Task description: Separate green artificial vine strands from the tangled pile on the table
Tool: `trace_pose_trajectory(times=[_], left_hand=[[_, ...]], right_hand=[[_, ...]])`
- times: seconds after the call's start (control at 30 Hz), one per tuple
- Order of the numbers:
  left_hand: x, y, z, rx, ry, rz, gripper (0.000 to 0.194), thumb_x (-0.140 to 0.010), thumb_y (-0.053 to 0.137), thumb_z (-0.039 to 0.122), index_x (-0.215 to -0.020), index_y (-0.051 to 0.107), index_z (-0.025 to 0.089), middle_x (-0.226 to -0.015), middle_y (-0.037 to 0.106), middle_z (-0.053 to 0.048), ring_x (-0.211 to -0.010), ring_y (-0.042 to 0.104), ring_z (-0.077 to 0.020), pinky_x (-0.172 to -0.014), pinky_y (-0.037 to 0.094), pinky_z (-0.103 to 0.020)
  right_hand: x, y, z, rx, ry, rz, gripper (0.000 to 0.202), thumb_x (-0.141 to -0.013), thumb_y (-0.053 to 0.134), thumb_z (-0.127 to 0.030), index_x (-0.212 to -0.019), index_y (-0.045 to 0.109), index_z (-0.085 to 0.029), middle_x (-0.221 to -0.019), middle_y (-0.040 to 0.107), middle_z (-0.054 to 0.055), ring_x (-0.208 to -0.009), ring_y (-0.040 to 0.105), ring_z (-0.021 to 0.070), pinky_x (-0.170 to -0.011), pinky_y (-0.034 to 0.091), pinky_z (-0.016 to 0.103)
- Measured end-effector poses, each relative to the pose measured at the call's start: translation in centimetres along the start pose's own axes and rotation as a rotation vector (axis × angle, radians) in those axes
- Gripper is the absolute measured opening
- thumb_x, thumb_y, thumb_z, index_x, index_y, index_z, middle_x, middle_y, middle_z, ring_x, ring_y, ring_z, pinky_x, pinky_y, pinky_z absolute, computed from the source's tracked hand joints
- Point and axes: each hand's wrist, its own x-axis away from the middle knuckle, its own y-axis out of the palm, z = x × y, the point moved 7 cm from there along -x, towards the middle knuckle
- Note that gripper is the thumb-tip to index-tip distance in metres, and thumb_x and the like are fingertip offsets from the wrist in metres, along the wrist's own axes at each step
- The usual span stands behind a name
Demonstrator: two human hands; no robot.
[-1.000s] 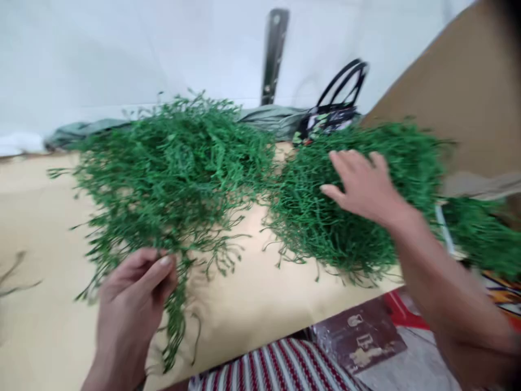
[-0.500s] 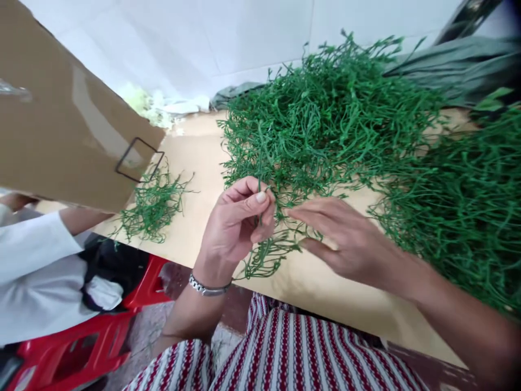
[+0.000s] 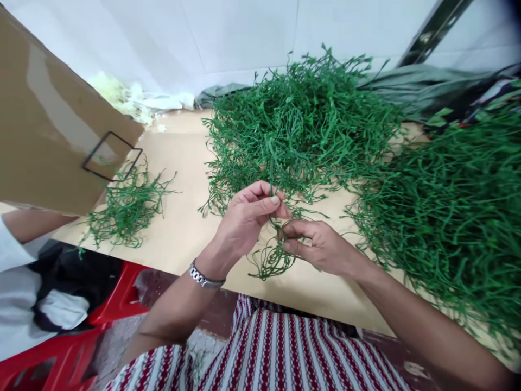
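Observation:
My left hand (image 3: 252, 214), with a metal watch band at the wrist, pinches a thin green stem between thumb and fingers. Just right of it and slightly lower, my right hand (image 3: 311, 244) has thumb and fingers closed on the lower part of green stems. Beneath both hands, a small bunch of green stems (image 3: 271, 263) lies on the table (image 3: 183, 239). Behind them spreads a large heap of green plastic-looking stems (image 3: 301, 119).
A second green heap (image 3: 451, 217) covers the right side. At left, a cardboard box (image 3: 52, 125) with a black wire frame (image 3: 112, 157) stands over a smaller green pile (image 3: 124, 212). Another person's forearm (image 3: 38, 224) is beside red stools (image 3: 118, 293).
My right hand has moved in from the right and closed on the stems below my left hand. My left hand keeps its pinch. The whole view has shifted a little.

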Motion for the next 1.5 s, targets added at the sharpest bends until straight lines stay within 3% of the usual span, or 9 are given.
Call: trace_pose_trajectory(times=[0.27, 0.37, 0.5, 0.67, 0.8, 0.9, 1.07, 1.27, 1.5], left_hand=[[2.4, -1.2, -0.7, -0.405, 0.048, 0.103, 0.001, -0.078, 0.048, 0.014, -0.077, 0.048, 0.014, -0.076, 0.06, -0.004, -0.069, 0.059, -0.0121, -0.069, 0.048, -0.028], [3.4, -2.3, -1.4, -0.588, -0.014, 0.149, 0.011, -0.079, 0.04, 0.01, -0.087, 0.047, 0.014, -0.075, 0.058, -0.003, -0.058, 0.059, -0.0093, -0.057, 0.049, -0.025], [4.7, -4.3, -1.5, -0.669, -0.142, 0.036, 0.031, -0.075, 0.038, 0.007, -0.105, 0.046, 0.013, -0.073, 0.06, -0.002, -0.046, 0.055, -0.0062, -0.045, 0.046, -0.018], [7.5, -9.2, 2.1, -0.855, -0.235, 0.101, 0.015, -0.075, 0.045, 0.013, -0.083, 0.057, 0.009, -0.068, 0.061, -0.003, -0.041, 0.048, -0.004, -0.038, 0.041, -0.015], [8.5, -10.4, 3.7, -0.969, -0.243, 0.086, 0.014, -0.075, 0.051, 0.019, -0.072, 0.062, 0.011, -0.06, 0.06, -0.001, -0.043, 0.045, -0.004, -0.04, 0.037, -0.014], [7.9, -10.1, 3.0, -0.868, -0.145, 0.072, 0.024, -0.075, 0.058, 0.033, -0.071, 0.065, 0.011, -0.068, 0.064, -0.006, -0.051, 0.05, -0.0078, -0.049, 0.042, -0.019], [6.2, -8.7, -0.1, -0.317, 0.091, 0.056, 0.059, -0.073, 0.046, 0.064, -0.092, 0.066, 0.012, -0.077, 0.065, -0.011, -0.061, 0.056, -0.017, -0.059, 0.046, -0.031], [5.2, -3.3, -1.9, -0.68, 0.197, 0.023, 0.024, -0.072, 0.066, 0.029, -0.094, 0.066, 0.018, -0.097, 0.058, -0.008, -0.088, 0.052, -0.017, -0.08, 0.042, -0.031], [4.4, -0.2, -1.8, -0.824, 0.341, 0.04, 0.007, -0.078, 0.056, 0.014, -0.072, 0.06, 0.016, -0.066, 0.056, -0.002, -0.064, 0.052, -0.0126, -0.06, 0.041, -0.026]], right_hand=[[1.8, -1.4, -1.3, 0.367, 0.016, 0.12, 0.01, -0.083, 0.047, -0.023, -0.082, 0.056, -0.019, -0.071, 0.06, -0.001, -0.062, 0.054, 0.0109, -0.057, 0.039, 0.022], [2.0, -1.2, -1.6, 0.474, -0.03, 0.131, 0.011, -0.084, 0.044, -0.024, -0.086, 0.055, -0.021, -0.073, 0.062, -0.001, -0.061, 0.057, 0.0117, -0.055, 0.039, 0.023], [2.1, -0.8, -0.9, 0.521, -0.071, 0.112, 0.015, -0.086, 0.041, -0.03, -0.086, 0.054, -0.023, -0.074, 0.063, -0.001, -0.06, 0.06, 0.0133, -0.053, 0.041, 0.024], [2.2, -1.0, 0.1, 0.456, -0.003, 0.075, 0.023, -0.087, 0.041, -0.041, -0.087, 0.056, -0.024, -0.075, 0.064, -0.001, -0.059, 0.06, 0.0131, -0.052, 0.044, 0.023], [1.4, -0.4, -0.7, 0.358, 0.039, 0.016, 0.021, -0.086, 0.043, -0.037, -0.083, 0.058, -0.023, -0.073, 0.064, 0.0, -0.06, 0.059, 0.0125, -0.053, 0.044, 0.023], [1.1, -0.6, -1.2, 0.287, 0.052, 0.064, 0.017, -0.084, 0.047, -0.033, -0.081, 0.058, -0.021, -0.069, 0.062, 0.0, -0.057, 0.056, 0.0121, -0.049, 0.042, 0.022], [1.7, -1.3, -0.9, 0.13, 0.089, 0.178, 0.017, -0.085, 0.047, -0.032, -0.084, 0.058, -0.018, -0.059, 0.056, -0.001, -0.046, 0.047, 0.0086, -0.041, 0.035, 0.019], [2.2, -1.0, -0.2, -0.077, 0.116, 0.204, 0.017, -0.085, 0.047, -0.032, -0.084, 0.056, -0.017, -0.06, 0.051, -0.003, -0.046, 0.045, 0.0064, -0.041, 0.036, 0.017], [2.9, -1.8, 0.5, -0.132, 0.076, 0.22, 0.036, -0.083, 0.046, -0.05, -0.087, 0.057, -0.016, -0.07, 0.054, 0.001, -0.062, 0.05, 0.0098, -0.055, 0.041, 0.02]])
